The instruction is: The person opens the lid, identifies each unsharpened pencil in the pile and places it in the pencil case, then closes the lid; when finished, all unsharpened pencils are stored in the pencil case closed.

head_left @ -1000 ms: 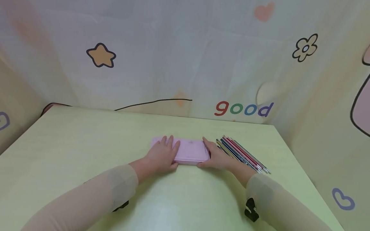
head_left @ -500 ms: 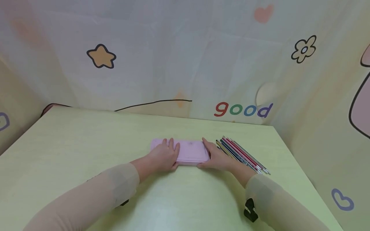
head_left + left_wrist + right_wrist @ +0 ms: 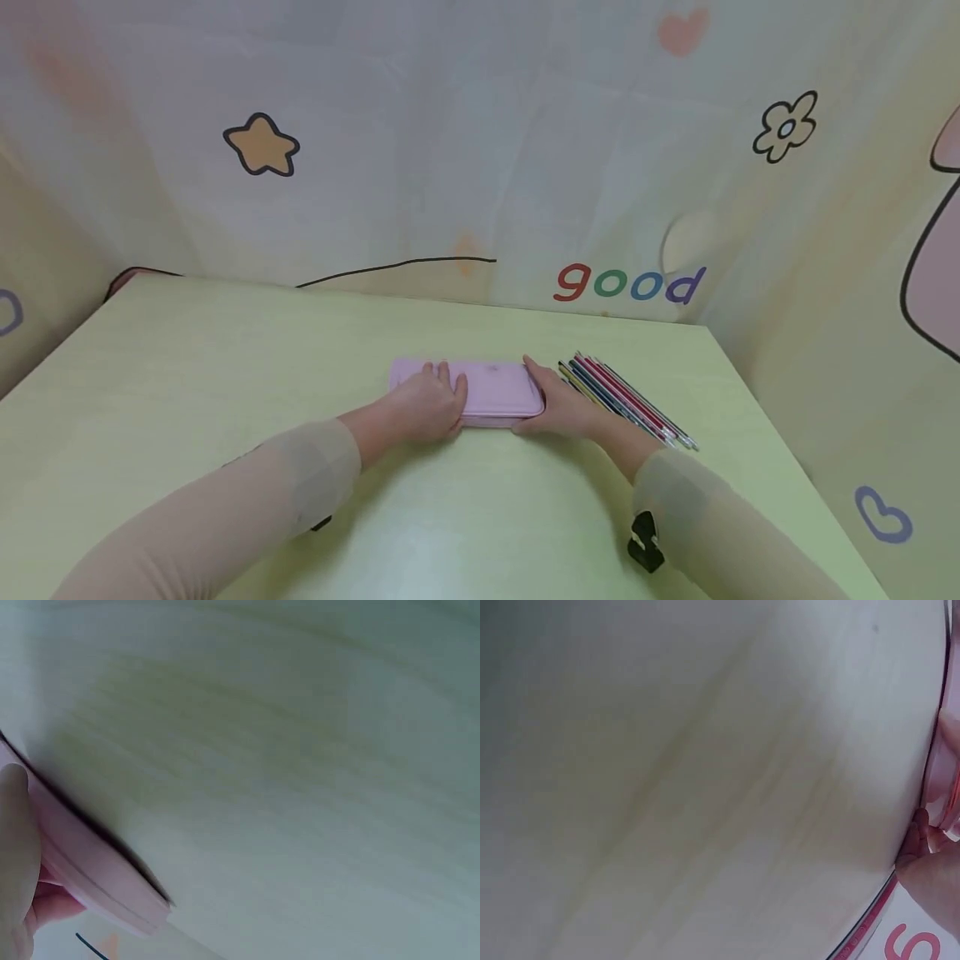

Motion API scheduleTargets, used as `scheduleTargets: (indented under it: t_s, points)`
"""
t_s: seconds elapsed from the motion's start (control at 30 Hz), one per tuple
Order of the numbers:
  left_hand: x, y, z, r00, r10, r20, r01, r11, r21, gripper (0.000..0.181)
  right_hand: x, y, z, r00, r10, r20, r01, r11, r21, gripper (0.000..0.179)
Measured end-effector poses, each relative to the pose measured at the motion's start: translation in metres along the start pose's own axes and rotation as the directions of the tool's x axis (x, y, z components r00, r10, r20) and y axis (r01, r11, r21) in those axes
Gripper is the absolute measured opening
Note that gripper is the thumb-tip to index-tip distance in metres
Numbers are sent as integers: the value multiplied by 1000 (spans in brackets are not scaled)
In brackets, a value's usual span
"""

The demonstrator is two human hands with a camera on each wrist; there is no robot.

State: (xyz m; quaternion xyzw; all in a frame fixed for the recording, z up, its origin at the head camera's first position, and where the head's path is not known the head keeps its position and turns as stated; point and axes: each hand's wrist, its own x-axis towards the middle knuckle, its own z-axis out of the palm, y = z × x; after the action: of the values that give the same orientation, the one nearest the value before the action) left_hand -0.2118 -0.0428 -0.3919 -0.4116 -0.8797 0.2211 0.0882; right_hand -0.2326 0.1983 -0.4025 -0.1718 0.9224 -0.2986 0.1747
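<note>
A closed pink pencil case [image 3: 498, 390] lies flat on the table, near its middle. My left hand [image 3: 427, 408] grips the left part, fingers over the lid and thumb at the front side. In the left wrist view the thumb [image 3: 16, 840] presses the side of the pencil case [image 3: 105, 870]. My right hand [image 3: 564, 407] holds the right end, spanning it from the far corner to the front corner. At the edge of the right wrist view, the right hand [image 3: 934, 877] touches the end of the pencil case [image 3: 945, 776].
Several pencils [image 3: 626, 398] lie side by side just right of my right hand, slanting toward the front right. The pale table [image 3: 247, 358] meets a printed curtain [image 3: 420, 150] at the back and sides.
My left hand's fingers have drawn back a little over the lid, toward the front. The right hand, pencil case and pencils look nearly unmoved.
</note>
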Motion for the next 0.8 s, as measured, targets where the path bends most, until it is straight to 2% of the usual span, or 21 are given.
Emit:
scheduleTargets:
  t_s: [0.07, 0.17, 0.27, 0.37, 0.43, 0.5, 0.6, 0.67, 0.8]
  points:
    - [-2, 0, -1, 1000, -8, 21, 8, 1000, -26, 60, 0, 1, 1, 1000, -6, -2, 6, 1000, -2, 109]
    - [-6, -1, -4, 995, -56, 86, 67, 990, -126, 60, -1, 0, 1, 1000, -3, 1, 3, 1000, -10, 109]
    - [-16, -6, -3, 987, -105, 125, 137, 951, -278, 58, 0, 0, 0, 1000, -1, 0, 1, 1000, -16, 110]
    - [-31, -15, 4, 987, -125, 104, 157, 903, -400, 54, 1, -1, -1, 1000, 0, -6, 0, 1000, -3, 111]
    - [-43, -22, 8, 988, -139, 69, 156, 873, -461, 52, 1, -2, -1, 1000, -1, -11, 1, 1000, 9, 110]
    - [-54, -29, 12, 987, -159, 37, 156, 849, -505, 52, 2, -2, -1, 1000, 7, -11, -7, 1000, 18, 111]
    - [-68, -36, 17, 977, -210, 20, 185, 808, -560, 53, 1, -1, -1, 1000, 24, -17, -24, 1000, 19, 111]
    - [-74, -38, 19, 968, -245, 48, 223, 766, -603, 54, 1, 0, 0, 999, 27, -24, -27, 999, 21, 111]
    - [-78, -37, 22, 949, -280, 145, 298, 645, -704, 57, -1, 2, 2, 999, 35, -18, -34, 999, 36, 111]
